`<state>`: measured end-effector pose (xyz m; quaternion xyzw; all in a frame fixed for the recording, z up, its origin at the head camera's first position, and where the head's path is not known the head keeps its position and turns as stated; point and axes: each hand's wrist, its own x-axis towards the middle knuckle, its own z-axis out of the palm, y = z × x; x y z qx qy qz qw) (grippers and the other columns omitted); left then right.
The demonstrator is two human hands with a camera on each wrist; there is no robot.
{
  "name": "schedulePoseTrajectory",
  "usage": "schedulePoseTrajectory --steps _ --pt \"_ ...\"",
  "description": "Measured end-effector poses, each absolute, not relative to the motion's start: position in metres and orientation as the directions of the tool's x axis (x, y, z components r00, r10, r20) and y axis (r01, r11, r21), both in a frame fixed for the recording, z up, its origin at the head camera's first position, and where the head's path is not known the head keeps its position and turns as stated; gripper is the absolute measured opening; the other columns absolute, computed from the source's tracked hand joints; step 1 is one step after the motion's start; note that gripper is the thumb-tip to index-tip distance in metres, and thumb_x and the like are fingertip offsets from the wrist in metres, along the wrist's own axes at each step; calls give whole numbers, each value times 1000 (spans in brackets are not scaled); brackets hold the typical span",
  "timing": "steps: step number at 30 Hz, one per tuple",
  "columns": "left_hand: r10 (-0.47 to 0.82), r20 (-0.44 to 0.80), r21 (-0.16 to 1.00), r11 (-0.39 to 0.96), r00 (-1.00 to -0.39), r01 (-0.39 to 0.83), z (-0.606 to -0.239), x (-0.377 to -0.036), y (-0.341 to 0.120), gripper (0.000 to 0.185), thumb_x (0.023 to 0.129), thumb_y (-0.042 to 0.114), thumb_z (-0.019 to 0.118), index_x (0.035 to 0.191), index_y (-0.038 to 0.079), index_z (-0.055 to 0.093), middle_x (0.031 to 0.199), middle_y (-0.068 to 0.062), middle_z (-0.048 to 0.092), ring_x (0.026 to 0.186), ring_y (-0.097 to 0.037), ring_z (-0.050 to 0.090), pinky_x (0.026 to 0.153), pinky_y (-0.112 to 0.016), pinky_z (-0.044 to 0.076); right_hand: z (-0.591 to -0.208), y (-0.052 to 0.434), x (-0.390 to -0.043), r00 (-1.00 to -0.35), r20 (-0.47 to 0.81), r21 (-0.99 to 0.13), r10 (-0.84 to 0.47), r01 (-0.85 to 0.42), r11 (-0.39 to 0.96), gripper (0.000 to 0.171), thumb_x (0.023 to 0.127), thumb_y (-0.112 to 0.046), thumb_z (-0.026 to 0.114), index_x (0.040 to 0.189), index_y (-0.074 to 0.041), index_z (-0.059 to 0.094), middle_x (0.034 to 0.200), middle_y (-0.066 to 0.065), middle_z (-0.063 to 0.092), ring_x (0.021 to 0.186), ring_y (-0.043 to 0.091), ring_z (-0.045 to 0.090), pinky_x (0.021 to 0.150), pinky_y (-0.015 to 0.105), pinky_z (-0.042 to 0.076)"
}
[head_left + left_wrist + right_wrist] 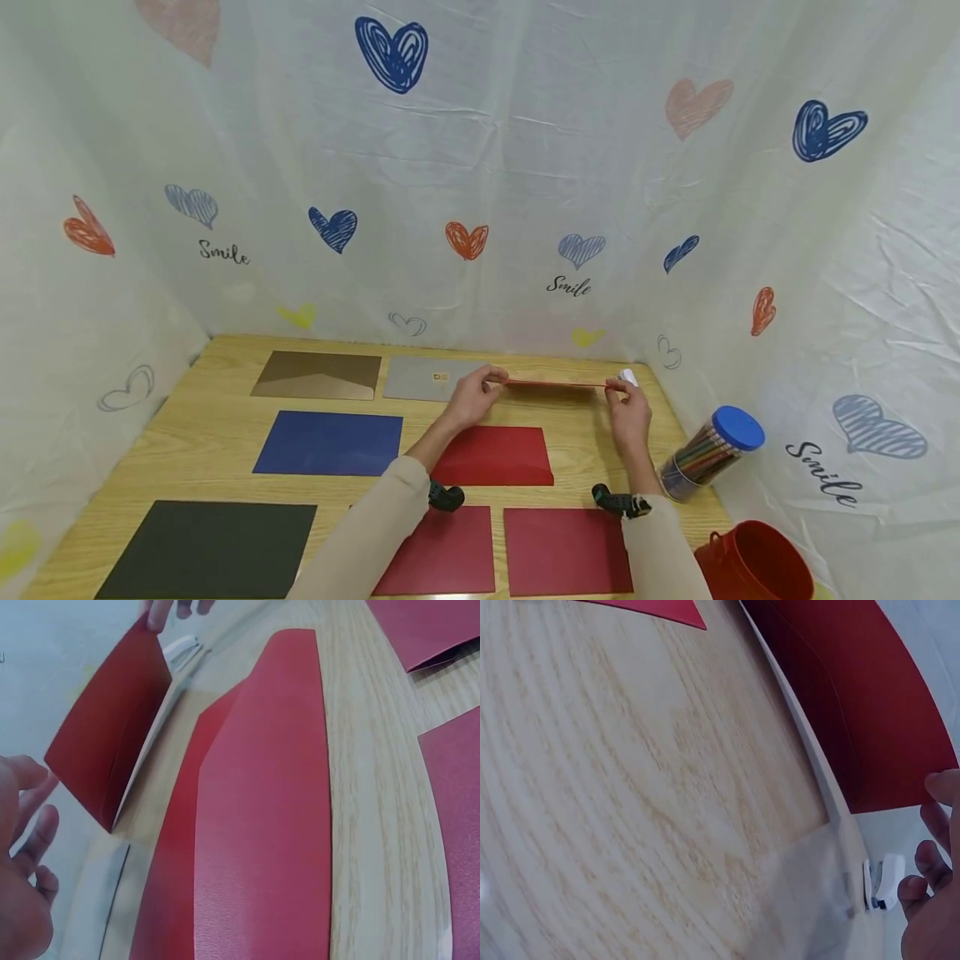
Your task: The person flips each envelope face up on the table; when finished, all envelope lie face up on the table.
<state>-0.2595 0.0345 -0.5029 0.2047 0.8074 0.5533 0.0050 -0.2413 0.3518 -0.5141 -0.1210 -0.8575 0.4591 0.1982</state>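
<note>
Both hands hold a red envelope (555, 383) up off the wooden table (225, 417) near its far edge, and the head view shows it edge-on. My left hand (491, 379) pinches its left end and my right hand (617, 385) pinches its right end. In the left wrist view the envelope (112, 742) stands tilted, its plain red side showing, with left fingers (30, 817) at its near corner. The right wrist view shows the envelope (855, 712) above my curled right fingers (930, 892). A small white object (628, 377) lies just behind my right hand.
Flat on the table lie a brown envelope (318, 375), a grey one (427, 379), a blue one (330, 443), a red one (495, 456), a black sheet (210, 550) and two dark red ones (566, 550). A blue-lidded pencil jar (708, 454) and a red bucket (753, 562) stand at the right. Heart-printed cloth walls enclose the table.
</note>
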Motion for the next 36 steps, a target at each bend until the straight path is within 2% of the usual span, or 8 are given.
schedulePoseTrajectory --steps 4,7,12,17,21,27,33,36 --pt "310 244 876 335 -919 346 -500 -260 35 13 101 14 62 112 14 69 113 -6 70 67 -14 52 54 -25 39 -511 350 -242 -883 254 -843 396 -1 538 24 101 -20 63 119 -6 70 123 12 60 106 29 51 85 39 39" --pt "313 256 849 379 -915 367 -499 -260 35 13 101 15 63 109 17 72 107 -2 70 63 -12 50 52 -25 38 -508 349 -243 -879 266 -845 396 -15 534 24 101 -18 63 119 -5 70 122 13 61 105 29 51 86 39 38" --pt "325 278 817 414 -904 401 -499 -260 35 19 101 12 63 116 12 74 113 -3 69 67 -13 51 54 -26 39 -505 347 -243 -877 272 -851 395 -27 525 25 101 -18 63 121 -3 69 122 14 61 103 26 50 87 39 38" --pt "300 308 794 441 -903 418 -501 -262 36 24 100 12 64 122 13 72 119 -4 68 73 -13 53 59 -27 42 -502 344 -242 -879 270 -855 393 -31 518 26 101 -21 64 120 -5 69 120 14 60 105 25 50 89 37 37" --pt "270 345 775 459 -899 435 -503 -263 37 27 99 12 65 125 15 71 118 -2 68 76 -12 54 60 -27 43 -501 343 -244 -874 285 -849 393 -41 526 25 101 -19 63 119 -3 69 113 14 61 99 22 49 85 34 37" --pt "267 377 772 438 -887 460 -503 -266 39 28 99 14 66 127 13 70 119 -10 68 77 -14 55 60 -27 43 -502 342 -247 -870 305 -830 388 -42 556 25 100 -17 64 122 -6 69 109 14 64 92 19 51 77 26 39" --pt "273 367 767 452 -889 456 -505 -267 40 28 99 16 66 127 13 70 122 -8 68 76 -14 55 61 -27 43 -506 342 -248 -894 223 -857 388 10 516 39 101 -19 64 138 -10 58 118 18 64 94 28 60 66 17 44" --pt "279 345 758 481 -896 442 -508 -267 40 30 98 15 67 128 15 70 119 -6 69 73 -13 53 62 -28 43 -509 341 -249 -886 167 -889 432 55 455 40 100 -21 64 135 -8 51 122 20 64 102 30 62 67 15 45"
